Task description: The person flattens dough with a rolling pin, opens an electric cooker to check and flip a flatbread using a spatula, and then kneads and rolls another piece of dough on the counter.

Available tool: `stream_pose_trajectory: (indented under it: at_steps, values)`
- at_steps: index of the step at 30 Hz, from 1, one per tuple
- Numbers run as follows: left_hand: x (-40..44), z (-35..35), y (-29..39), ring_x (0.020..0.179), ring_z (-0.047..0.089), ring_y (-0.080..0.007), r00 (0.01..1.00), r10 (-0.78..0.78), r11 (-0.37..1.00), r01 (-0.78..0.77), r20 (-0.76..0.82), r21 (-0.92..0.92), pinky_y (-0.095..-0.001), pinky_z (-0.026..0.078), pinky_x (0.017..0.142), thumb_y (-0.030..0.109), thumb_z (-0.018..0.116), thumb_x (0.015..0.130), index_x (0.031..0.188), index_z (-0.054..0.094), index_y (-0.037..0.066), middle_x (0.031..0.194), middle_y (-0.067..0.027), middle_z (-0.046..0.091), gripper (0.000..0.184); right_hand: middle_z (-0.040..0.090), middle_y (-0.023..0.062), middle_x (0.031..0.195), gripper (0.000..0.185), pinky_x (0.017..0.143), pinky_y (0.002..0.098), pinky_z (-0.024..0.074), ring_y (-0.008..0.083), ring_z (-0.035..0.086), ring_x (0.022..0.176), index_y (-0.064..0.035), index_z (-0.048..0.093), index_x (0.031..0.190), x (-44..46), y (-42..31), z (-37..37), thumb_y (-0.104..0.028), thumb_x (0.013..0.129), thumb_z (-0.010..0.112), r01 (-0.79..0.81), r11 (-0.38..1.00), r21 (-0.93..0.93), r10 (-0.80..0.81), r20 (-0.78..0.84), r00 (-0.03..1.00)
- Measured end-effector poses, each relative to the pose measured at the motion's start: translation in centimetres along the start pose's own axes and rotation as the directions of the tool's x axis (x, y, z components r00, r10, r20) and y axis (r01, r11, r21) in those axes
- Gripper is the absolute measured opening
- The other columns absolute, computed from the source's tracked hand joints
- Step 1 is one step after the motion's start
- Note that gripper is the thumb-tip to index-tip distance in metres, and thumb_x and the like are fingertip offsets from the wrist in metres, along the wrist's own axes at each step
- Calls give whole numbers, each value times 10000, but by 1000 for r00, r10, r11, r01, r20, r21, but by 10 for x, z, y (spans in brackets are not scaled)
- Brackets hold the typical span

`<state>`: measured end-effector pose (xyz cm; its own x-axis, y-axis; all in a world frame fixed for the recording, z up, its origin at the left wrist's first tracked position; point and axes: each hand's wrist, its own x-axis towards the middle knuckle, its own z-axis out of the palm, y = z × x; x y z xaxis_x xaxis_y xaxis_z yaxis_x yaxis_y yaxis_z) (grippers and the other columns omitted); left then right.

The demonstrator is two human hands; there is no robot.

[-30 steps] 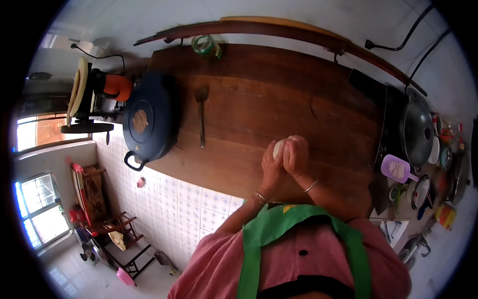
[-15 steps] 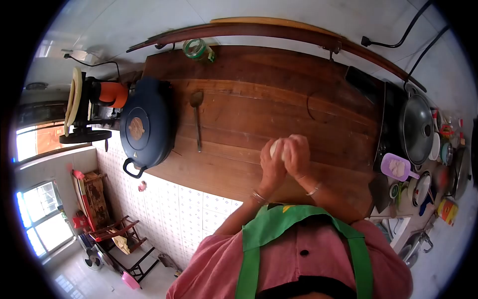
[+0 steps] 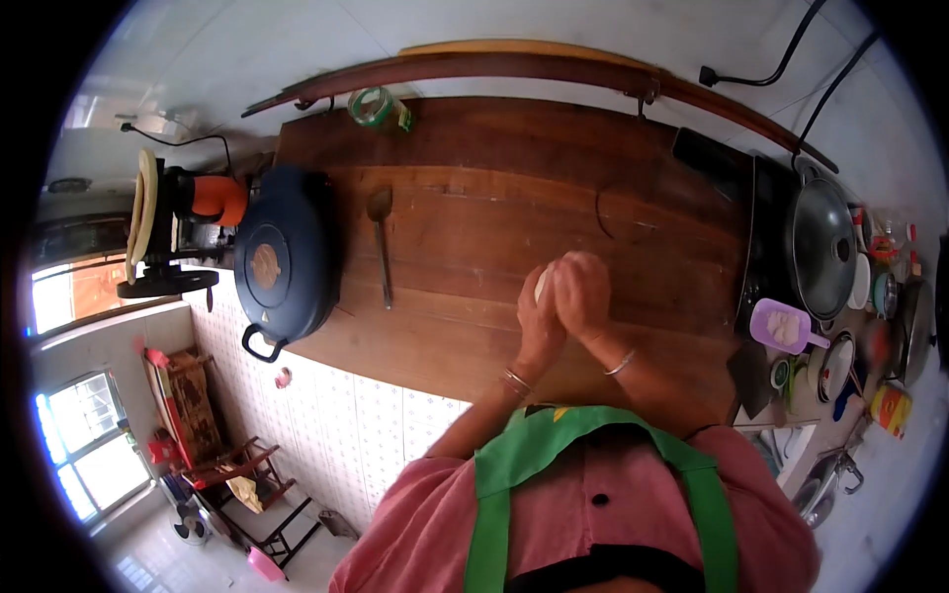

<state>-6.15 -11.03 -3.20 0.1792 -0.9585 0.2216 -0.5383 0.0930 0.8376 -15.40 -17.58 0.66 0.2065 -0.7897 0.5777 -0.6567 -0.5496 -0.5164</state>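
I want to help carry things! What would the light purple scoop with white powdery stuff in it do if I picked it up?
The light purple scoop would probably feel light and stiff, since it looks like plastic. The white powdery stuff sits heaped inside, so it might spill if tilted. The handle sticks out one end, so the filled end may dip.

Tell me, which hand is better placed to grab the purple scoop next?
Probably the right hand: the purple scoop lies off to that side, and the left hand is farther. Both hands are around a pale lump.

0 legible words, 1 small triangular mark [image 3: 265, 317] (yellowish), on blue round appliance [image 3: 295, 259]
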Motion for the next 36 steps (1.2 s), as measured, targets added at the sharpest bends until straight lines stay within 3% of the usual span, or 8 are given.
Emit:
stream_pose_trajectory:
  at_steps: [3,8,10,15,20,23,27,36]
  values:
    - [36,3,-17,1018,528,-410,973,-219,975,216,67,46,-516,424,875,178,632,815,1414,404,86,1115,-201,563,647,598,169,773,156,740,425,472,366,593,785,-32,600,948,23,14,33,-160,920,513,35,999,16,-36,42,998]
    - [111,-12,8,1045,529,-411,913,-238,938,128,331,323,-519,434,824,124,603,834,1428,397,86,1104,-224,558,630,635,171,902,315,881,441,445,375,583,932,-4,622,986,65,51,44,-274,984,461,-566,824,26,493,461,738]
    - [106,-12,21,997,538,-402,929,-143,938,17,342,346,-519,430,796,116,592,824,1432,391,106,1065,-192,564,641,624,173,884,294,863,430,450,353,585,872,-29,615,996,73,45,-1,-191,990,370,-797,462,389,506,622,598]
    - [31,27,32,953,530,-415,986,135,988,-126,-101,92,-510,432,816,117,627,818,1461,384,199,1098,-198,530,692,642,174,941,278,855,433,458,356,590,886,-24,622,1013,2,27,-25,-209,986,417,-209,958,195,197,78,977]
    - [93,32,28,951,537,-411,971,-161,936,93,179,339,-510,440,799,127,646,795,1448,400,242,1086,-203,519,707,641,184,958,243,780,475,472,391,580,896,-24,624,1004,37,81,14,-168,982,430,-264,960,89,258,75,963]
    - [101,29,38,1059,499,-439,940,-128,942,15,317,336,-523,410,877,124,686,780,1476,352,231,1184,-214,508,779,652,156,1039,261,837,419,481,324,607,976,-15,622,1076,26,103,8,-194,995,450,-587,809,5,527,434,731]
    - [40,1,55,1200,460,-442,896,319,912,-379,310,159,-510,409,962,127,710,776,1457,377,172,1336,-220,462,759,594,94,1228,343,972,326,421,207,548,1146,-25,594,1210,-13,76,-81,-275,998,493,-764,312,565,499,587,638]
    - [-74,-19,11,1248,492,-228,924,-266,905,337,273,-258,-333,405,1020,110,655,885,1399,435,53,1346,-105,530,562,570,87,1269,438,1027,298,373,170,509,1184,-32,531,1307,-101,34,-91,-348,1013,458,-810,264,523,588,579,565]
